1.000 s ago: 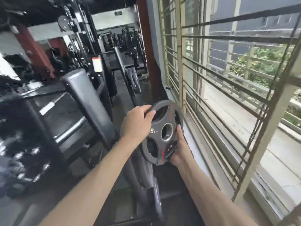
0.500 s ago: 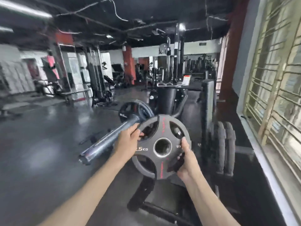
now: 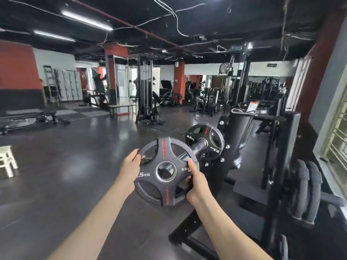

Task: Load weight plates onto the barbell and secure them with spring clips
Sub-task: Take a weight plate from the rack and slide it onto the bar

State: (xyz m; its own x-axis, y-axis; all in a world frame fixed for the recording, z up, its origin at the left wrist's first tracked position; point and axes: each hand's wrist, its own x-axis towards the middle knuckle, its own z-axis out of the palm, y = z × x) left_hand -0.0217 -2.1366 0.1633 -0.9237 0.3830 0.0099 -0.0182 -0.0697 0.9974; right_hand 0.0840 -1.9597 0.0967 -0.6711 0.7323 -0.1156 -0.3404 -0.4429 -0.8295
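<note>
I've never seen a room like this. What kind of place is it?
Most likely a gym. Both hands hold a weight plate, another plate sits on a barbell, and exercise machines stand across the dark floor.

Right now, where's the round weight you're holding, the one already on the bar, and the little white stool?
held plate [image 3: 163,152]: head view, upper spoke.
loaded plate [image 3: 216,136]: head view, right face.
white stool [image 3: 5,150]: head view, seat top.
</note>
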